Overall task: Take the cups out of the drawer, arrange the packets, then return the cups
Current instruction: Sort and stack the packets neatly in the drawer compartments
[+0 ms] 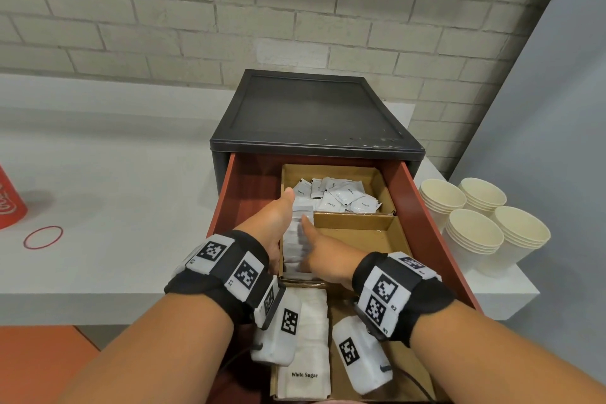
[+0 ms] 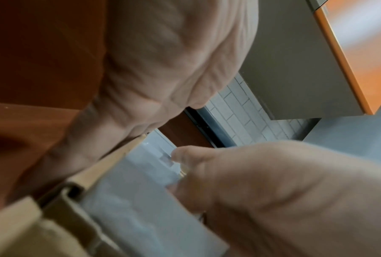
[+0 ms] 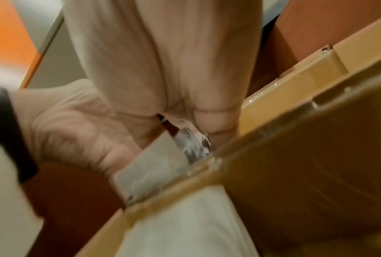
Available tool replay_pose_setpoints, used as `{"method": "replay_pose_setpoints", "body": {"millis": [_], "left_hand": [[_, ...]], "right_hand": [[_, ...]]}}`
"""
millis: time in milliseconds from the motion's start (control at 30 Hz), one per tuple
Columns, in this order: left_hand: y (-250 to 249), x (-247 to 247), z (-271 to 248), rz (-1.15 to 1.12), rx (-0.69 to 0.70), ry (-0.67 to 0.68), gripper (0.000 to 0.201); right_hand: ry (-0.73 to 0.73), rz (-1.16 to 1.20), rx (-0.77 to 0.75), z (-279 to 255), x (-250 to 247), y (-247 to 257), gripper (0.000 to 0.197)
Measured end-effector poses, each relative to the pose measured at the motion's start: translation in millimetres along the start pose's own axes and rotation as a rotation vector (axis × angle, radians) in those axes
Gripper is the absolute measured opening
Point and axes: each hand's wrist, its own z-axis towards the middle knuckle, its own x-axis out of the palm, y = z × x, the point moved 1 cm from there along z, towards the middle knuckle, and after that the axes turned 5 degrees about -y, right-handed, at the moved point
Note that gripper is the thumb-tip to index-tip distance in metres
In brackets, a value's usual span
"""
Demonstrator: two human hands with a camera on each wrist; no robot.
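The red-brown drawer (image 1: 429, 226) stands pulled out, with a cardboard organiser (image 1: 364, 226) inside it. A row of white packets (image 1: 295, 249) stands on edge along the left of the middle compartment. My left hand (image 1: 275, 223) lies flat against the row's left side by the cardboard wall (image 2: 114, 156), thumb forward. My right hand (image 1: 319, 252) presses the row from the right with straight fingers, thumb up. The packets (image 3: 193, 144) show between the right hand (image 3: 174, 69) and the left hand (image 3: 75, 121). Loose packets (image 1: 341, 197) fill the back compartment. Several stacks of cream paper cups (image 1: 475, 223) stand on the counter to the right.
"White Sugar" sachets (image 1: 308, 354) lie in the front compartment under my wrists. The black cabinet (image 1: 314, 111) sits over the drawer against a brick wall. On the white counter to the left lie a red rubber band (image 1: 42, 237) and a red container (image 1: 10, 203).
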Motion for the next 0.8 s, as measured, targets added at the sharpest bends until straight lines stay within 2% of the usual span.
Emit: {"method": "replay_pose_setpoints", "body": {"millis": [133, 233, 267, 333, 500, 700, 800], "left_hand": [[0, 0, 5, -0.005, -0.011, -0.018, 0.087], [-1, 2, 14, 0.006, 0.002, 0.006, 0.094], [-1, 3, 14, 0.018, 0.009, 0.017, 0.099], [-1, 3, 17, 0.028, 0.026, 0.039, 0.102], [-1, 1, 10, 0.030, 0.034, 0.024, 0.090], [0, 1, 2, 0.009, 0.014, 0.012, 0.088], [-1, 1, 2, -0.011, -0.015, 0.009, 0.090]], "right_hand": [[-0.012, 0.087, 0.028, -8, -25, 2, 0.096], [0.122, -0.043, 0.023, -19, -31, 2, 0.108], [0.125, -0.128, 0.006, -22, -29, 2, 0.110], [0.050, -0.228, -0.034, -20, -23, 1, 0.109], [-0.127, -0.136, 0.003, -2, -11, -1, 0.117], [-0.168, -0.206, -0.044, 3, 2, 0, 0.124], [-0.206, -0.215, -0.078, 10, 8, -1, 0.121]]}}
